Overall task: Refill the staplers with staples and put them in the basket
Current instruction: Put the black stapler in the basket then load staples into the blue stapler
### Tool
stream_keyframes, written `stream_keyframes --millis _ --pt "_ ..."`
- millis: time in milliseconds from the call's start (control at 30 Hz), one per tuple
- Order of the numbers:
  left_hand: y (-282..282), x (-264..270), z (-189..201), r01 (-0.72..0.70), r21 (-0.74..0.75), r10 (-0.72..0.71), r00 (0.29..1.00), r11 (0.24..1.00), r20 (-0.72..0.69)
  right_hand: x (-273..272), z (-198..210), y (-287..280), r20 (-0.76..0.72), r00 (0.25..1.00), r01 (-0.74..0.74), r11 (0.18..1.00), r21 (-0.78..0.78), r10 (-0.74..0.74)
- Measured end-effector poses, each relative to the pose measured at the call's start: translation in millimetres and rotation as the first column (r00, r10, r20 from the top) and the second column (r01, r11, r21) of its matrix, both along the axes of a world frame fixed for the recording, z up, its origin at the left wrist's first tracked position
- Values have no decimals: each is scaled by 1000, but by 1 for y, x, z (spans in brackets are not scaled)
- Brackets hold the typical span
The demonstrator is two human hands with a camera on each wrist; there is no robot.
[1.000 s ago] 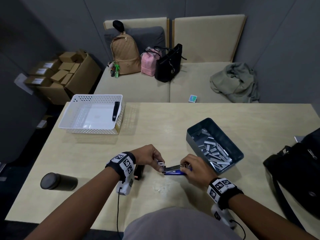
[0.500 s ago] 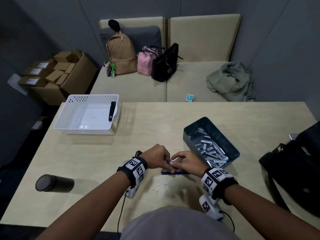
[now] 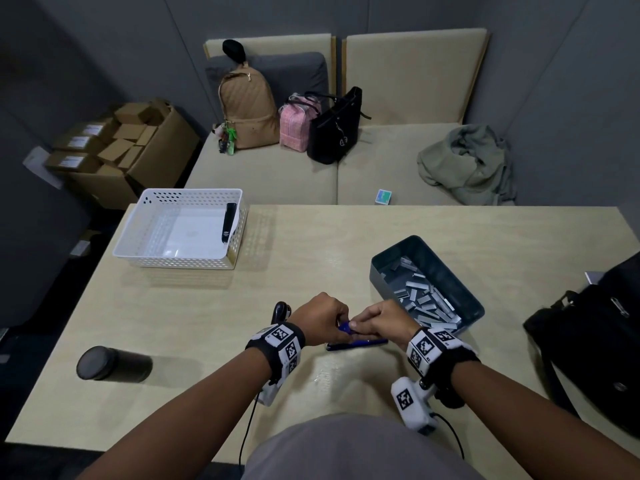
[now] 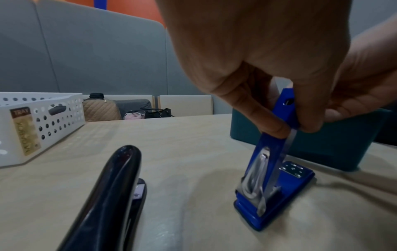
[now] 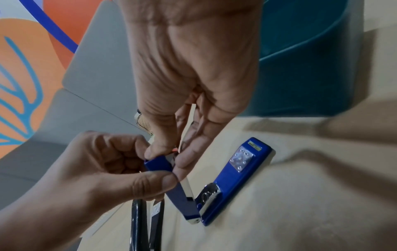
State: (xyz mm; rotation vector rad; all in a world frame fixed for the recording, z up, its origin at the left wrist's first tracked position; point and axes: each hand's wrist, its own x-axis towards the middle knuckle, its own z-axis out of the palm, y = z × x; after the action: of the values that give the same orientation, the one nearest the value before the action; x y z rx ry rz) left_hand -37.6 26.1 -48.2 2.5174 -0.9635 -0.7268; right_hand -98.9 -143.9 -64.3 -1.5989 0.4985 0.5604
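Note:
A blue stapler (image 3: 356, 342) (image 4: 277, 183) (image 5: 234, 180) stands on the table near the front edge, its base flat and its top arm swung up. My left hand (image 3: 323, 318) (image 4: 277, 118) (image 5: 107, 171) pinches the raised blue arm. My right hand (image 3: 381, 322) (image 5: 184, 108) pinches the same arm from the other side. A black stapler (image 3: 280, 311) (image 4: 111, 195) lies just left of my left hand. Another black stapler (image 3: 229, 223) lies in the white basket (image 3: 173, 261) at the far left. A teal bin (image 3: 460, 292) of staple strips sits to the right.
A dark cylindrical bottle (image 3: 110, 363) lies at the table's left front. A black bag (image 3: 588, 341) sits at the right edge. Behind the table a sofa (image 3: 263, 174) carries bags and a jacket. Cardboard boxes (image 3: 117, 147) stand on the floor at the left.
Both hands have drawn together over the blue stapler. Its top arm, lying low a second ago, is now lifted steeply between the fingers.

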Motion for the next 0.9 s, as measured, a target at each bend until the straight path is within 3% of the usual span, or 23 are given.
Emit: stream_keyframes --millis 367,633,733,833,900 --pt "11 -13 -8 -16 -137 21 999 990 32 8 9 1 -49 997 -63 996 -71 59" --pt "14 -1 -5 27 -97 -30 999 995 -24 15 18 4 59 986 -145 983 -116 153" --pt "16 -3 -6 15 -140 -19 1000 990 -23 15 16 6 69 991 -103 983 -153 114" --pt "18 -6 -10 -13 -181 7 1000 983 -29 14 17 6 40 996 -82 992 -93 86" --pt "22 -3 -11 -63 -189 55 997 980 -51 13 17 0 6 1000 -23 997 68 23"
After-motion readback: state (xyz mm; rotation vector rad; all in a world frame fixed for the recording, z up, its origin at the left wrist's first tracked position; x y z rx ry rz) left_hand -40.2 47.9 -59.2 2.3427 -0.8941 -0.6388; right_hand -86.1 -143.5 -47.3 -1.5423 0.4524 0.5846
